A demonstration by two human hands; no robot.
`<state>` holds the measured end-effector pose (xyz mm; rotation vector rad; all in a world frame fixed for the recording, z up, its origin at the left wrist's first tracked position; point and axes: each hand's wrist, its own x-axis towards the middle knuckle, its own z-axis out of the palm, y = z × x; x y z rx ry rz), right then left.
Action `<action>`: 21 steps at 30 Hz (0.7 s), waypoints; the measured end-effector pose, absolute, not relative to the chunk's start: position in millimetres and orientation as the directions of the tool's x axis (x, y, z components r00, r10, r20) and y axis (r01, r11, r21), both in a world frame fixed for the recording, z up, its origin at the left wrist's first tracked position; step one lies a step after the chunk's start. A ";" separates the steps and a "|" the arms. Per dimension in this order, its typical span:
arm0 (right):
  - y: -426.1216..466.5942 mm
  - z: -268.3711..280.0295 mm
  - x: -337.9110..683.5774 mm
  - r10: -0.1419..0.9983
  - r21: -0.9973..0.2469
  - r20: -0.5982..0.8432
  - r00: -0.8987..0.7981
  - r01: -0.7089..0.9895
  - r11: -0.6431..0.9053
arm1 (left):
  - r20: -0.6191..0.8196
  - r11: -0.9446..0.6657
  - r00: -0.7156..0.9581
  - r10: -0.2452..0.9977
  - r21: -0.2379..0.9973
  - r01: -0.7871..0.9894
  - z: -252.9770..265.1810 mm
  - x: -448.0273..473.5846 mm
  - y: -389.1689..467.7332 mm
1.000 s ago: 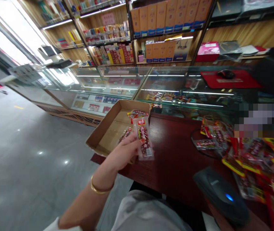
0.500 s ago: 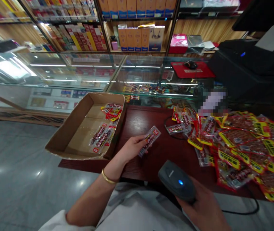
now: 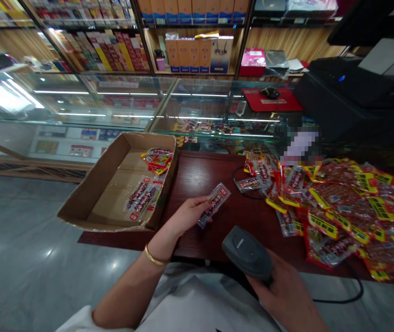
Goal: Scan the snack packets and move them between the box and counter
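Note:
Between the thumb and fingers of my left hand [image 3: 190, 213] is a clear snack packet [image 3: 216, 201] with a dark red label, held just over the dark wooden tabletop [image 3: 200, 173]. My right hand [image 3: 283, 288] is wrapped round a black barcode scanner [image 3: 247, 253], its head pointing toward the packet. No light shows on the scanner. To the left stands an open cardboard box [image 3: 95, 184] with several similar packets [image 3: 143, 196] inside along its right side. A heap of red and yellow snack packets [image 3: 342, 198] lies on the right of the table.
A glass display counter [image 3: 197, 103] runs along the far side, with a red mouse pad [image 3: 288, 102] and a black mouse [image 3: 270, 92] on it. Dark equipment [image 3: 349, 101] stands at the far right. The scanner's cable [image 3: 342, 300] trails right. Stocked shelves [image 3: 193, 50] line the back.
The blue light on the scanner has gone out. Both hands keep their holds, with the scanner slightly up and left in view. The whole scene has shifted a little left.

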<state>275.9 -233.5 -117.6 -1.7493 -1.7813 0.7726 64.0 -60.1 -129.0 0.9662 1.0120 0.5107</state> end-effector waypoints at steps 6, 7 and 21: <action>-231.1 -118.0 280.2 0.989 -0.739 0.064 0.134 0.672 -0.043 | -0.437 0.481 0.460 0.773 0.876 0.023 -129.9 81.2 -63.0; -232.1 -119.6 283.9 0.980 -0.738 0.101 0.170 0.674 -0.041 | -0.412 0.460 0.474 0.778 0.888 0.017 -129.5 88.3 -62.3; -267.7 -136.9 335.0 0.787 -0.791 0.164 0.594 0.556 -0.254 | 0.054 -0.318 0.798 0.600 0.932 0.175 -107.9 310.6 -15.1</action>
